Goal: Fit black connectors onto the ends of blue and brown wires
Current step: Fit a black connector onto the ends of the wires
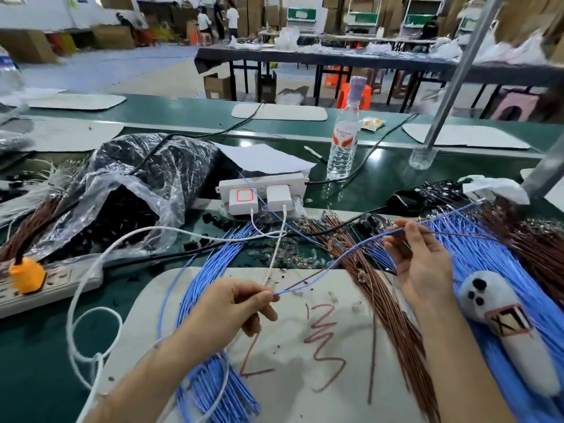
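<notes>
room: factory floor, far benches (335, 56) well beyond both hands, blurred.
surface: green bench (381, 178); white mat (290, 401) directly under the fingers.
stock: loose blue wires (195, 303) under the left wrist, brown wires (381, 294) between the hands.
connectors: black connectors (128, 215) in a plastic bag (146, 166), well beyond and left of the left fingers. Left hand is nearer. None seen in either hand.
held pair: one blue wire (360, 243) plus one brown wire (308, 280), long axis running from the left fingertips up and right, through the right fingers and past them.
left hand (238, 309): thumb and forefinger pinch the pair near its ends; tips hidden.
right hand (421, 261): thumb and forefinger pinch the pair further along, other fingers loosely curled.
next, my read: left side fetches a connector; the ends point that way.
</notes>
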Available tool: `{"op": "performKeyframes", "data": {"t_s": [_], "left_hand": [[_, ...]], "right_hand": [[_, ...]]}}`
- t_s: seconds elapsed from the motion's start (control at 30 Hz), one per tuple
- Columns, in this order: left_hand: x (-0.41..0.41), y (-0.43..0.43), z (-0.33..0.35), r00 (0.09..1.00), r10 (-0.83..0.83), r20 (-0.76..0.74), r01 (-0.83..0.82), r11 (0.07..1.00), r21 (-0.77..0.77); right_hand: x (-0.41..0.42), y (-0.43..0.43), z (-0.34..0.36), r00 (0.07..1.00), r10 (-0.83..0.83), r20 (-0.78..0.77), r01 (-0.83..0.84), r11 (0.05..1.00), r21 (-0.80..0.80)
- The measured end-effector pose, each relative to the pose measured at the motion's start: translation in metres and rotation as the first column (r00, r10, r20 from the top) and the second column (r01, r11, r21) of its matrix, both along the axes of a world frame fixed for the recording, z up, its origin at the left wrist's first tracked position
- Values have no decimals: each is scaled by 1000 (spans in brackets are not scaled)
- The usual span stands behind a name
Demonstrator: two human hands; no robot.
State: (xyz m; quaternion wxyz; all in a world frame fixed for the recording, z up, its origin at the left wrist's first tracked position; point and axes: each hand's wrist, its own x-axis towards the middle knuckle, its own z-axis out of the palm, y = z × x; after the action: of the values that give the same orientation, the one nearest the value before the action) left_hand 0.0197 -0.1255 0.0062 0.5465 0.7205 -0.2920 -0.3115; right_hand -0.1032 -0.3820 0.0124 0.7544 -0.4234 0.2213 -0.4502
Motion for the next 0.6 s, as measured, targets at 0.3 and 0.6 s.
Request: {"op": "performKeyframes", "data": {"t_s": [0.3, 0.6], "left_hand": [[-1, -14, -26, 978, 200, -58, -198, 979, 44], [-7, -21, -36, 963, 247, 107, -250, 968, 17]], "right_hand": [[4, -5, -16, 961, 67, -270, -37, 993, 115], [-5, -4, -18, 508, -231, -830, -128, 932, -338]]}}
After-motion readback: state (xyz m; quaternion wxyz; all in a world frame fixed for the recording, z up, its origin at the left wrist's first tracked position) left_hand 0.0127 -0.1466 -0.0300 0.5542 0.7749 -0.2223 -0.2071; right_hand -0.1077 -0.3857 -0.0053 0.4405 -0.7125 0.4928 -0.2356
